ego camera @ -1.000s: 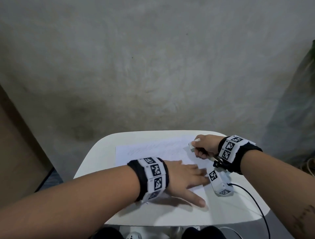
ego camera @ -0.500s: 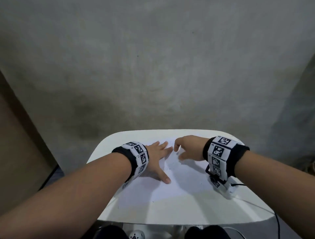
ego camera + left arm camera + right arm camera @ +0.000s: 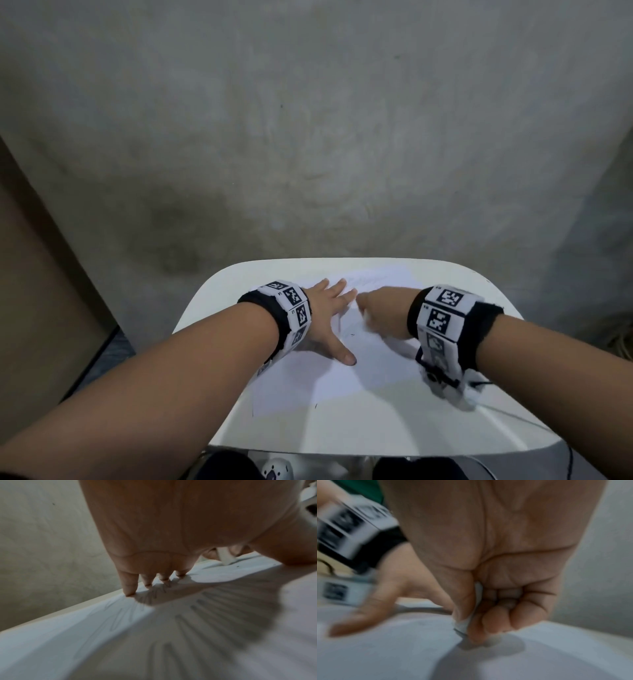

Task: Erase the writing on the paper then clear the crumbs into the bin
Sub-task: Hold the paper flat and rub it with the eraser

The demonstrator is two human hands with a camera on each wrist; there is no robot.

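A white table (image 3: 394, 428) with rounded corners fills the lower middle of the head view, its far edge set against a grey wall. A white sheet of paper (image 3: 342, 380) lies flat on it, skewed, running from the lower left of the tabletop up toward its upper right. Faint pencil lines (image 3: 373, 278) show on the paper's far end, near the table's upper edge. A few small dark specks sit on the paper and on the bare tabletop just below it. At the right of the tabletop a thin dark cable (image 3: 513, 415) trails off toward the lower right edge.
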